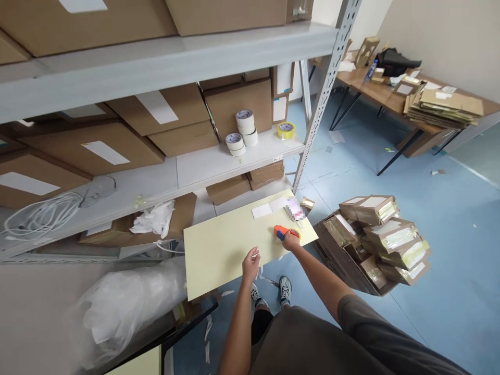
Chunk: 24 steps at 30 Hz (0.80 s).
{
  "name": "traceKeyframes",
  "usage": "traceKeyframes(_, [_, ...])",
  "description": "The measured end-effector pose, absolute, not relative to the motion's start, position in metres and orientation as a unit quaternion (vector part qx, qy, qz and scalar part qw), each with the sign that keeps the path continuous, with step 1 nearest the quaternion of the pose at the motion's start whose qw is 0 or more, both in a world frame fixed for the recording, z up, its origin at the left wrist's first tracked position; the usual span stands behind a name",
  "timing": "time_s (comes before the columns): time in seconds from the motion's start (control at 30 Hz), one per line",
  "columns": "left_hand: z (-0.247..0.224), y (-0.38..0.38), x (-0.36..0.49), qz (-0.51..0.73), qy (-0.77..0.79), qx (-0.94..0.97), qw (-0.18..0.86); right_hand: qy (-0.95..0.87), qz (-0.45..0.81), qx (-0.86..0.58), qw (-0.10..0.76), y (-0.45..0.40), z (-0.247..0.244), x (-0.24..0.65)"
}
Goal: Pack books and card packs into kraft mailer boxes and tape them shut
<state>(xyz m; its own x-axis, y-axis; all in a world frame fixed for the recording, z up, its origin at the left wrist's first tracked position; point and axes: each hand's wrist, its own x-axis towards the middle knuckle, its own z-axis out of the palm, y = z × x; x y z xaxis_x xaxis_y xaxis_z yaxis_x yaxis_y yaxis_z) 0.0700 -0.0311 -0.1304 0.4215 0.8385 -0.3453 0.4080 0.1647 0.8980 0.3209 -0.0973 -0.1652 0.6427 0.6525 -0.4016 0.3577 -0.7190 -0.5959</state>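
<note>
My right hand (289, 241) is closed around the handle of an orange and blue tape dispenser (281, 232), which has a yellow roll on it, over the right part of a pale yellow board (222, 250). Over the board's front edge is my left hand (250, 264), its fingers slightly curled and apart, holding nothing. White paper sheets (262, 210) lie at the board's back, beside a blurred-out item (295, 208) and a small brown box (308, 203).
A grey metal shelf (234, 164) behind holds cardboard boxes, white tape rolls (245, 122) and a yellow tape roll (286, 130). A large carton of taped boxes (344, 260) stands right on the floor. Plastic-wrapped material (133, 302) is at left; a wooden table (390, 96) stands back right.
</note>
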Motion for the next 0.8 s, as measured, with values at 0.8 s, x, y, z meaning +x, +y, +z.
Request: traceKeyframes(0.8, [0.148, 0.128, 0.014, 0.325, 0.21, 0.779, 0.494, -0.649, 0.033, -0.628, 0.427, -0.01, 0.095, 0.236])
